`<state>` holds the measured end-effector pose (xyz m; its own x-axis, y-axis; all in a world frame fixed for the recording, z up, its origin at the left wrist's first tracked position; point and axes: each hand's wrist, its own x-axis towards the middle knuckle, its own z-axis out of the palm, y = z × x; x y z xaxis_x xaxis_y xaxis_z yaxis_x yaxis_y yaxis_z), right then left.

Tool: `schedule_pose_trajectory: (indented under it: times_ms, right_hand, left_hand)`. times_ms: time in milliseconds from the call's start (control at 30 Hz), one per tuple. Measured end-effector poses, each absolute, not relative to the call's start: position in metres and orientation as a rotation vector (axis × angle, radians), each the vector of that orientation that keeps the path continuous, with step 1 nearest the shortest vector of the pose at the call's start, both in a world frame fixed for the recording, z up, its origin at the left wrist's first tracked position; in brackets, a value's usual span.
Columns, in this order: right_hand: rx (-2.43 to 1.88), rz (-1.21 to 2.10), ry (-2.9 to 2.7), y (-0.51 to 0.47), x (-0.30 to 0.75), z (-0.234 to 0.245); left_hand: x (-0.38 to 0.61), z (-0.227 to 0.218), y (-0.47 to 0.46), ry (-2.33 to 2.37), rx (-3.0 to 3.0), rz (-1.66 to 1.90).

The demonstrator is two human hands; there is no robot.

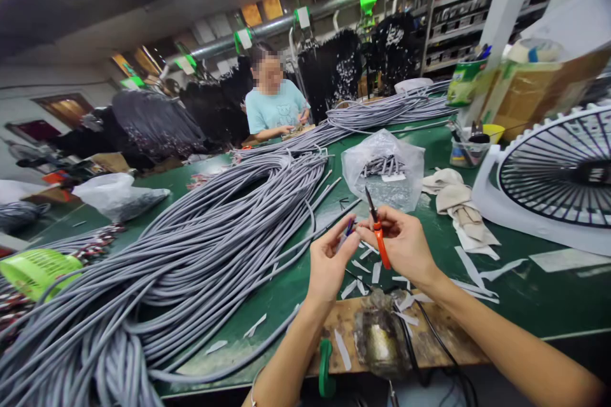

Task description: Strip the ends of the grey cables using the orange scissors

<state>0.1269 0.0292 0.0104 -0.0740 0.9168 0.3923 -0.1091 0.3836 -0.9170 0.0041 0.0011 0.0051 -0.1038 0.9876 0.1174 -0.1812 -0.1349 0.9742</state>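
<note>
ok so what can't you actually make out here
Head view only:
What the left hand pinches: a small bluish piece, mostly covered by fingers and too small to identify.
The orange-handled tool in the right hand: its tip is too small to tell cutters from pliers.
Contents of the plastic bag: blurred by the film.
The fan: cut off by the right edge.

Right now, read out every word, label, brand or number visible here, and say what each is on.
No text can be read.
Green carton: print blurred.
Co-worker's shirt: graphic too small.
White slip in plastic bag: blurred.
Shelf bins: labels too small.
Cutters in right hand: no marking visible.
Wire end in left hand: none visible.
</note>
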Motion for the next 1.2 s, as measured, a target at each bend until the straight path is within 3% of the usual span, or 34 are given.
schedule_pose_trajectory:
  times_ms: [367,733,900,1000,1100,1200]
  right_hand:
    - [-0.796,1.103,-1.271,0.028,0.122,0.008]
    - [-0.782,1.052,-1.267,0.031,0.131,0.014]
    - [-0.865,1.041,-1.295,0.027,0.13,0.01]
    - [-0.835,0.831,-1.55,0.02,0.13,0.005]
    - [-0.737,0.479,-1.804,0.013,0.132,0.003]
    - [-0.729,0.382,-1.835,0.013,0.138,0.01]
  left_hand:
    - [0.004,0.005,0.002,0.967,0.753,1.591]
    - [0.003,0.004,-0.005,1.093,1.201,1.475]
    - [-0.002,0.001,-0.01,1.248,1.295,1.586]
    - [-0.006,-0.003,-0.015,1.405,1.651,1.766]
    - [-0.009,-0.003,-0.018,1.451,2.179,1.657]
    - [-0.013,0.001,-0.019,1.447,2.306,1.609]
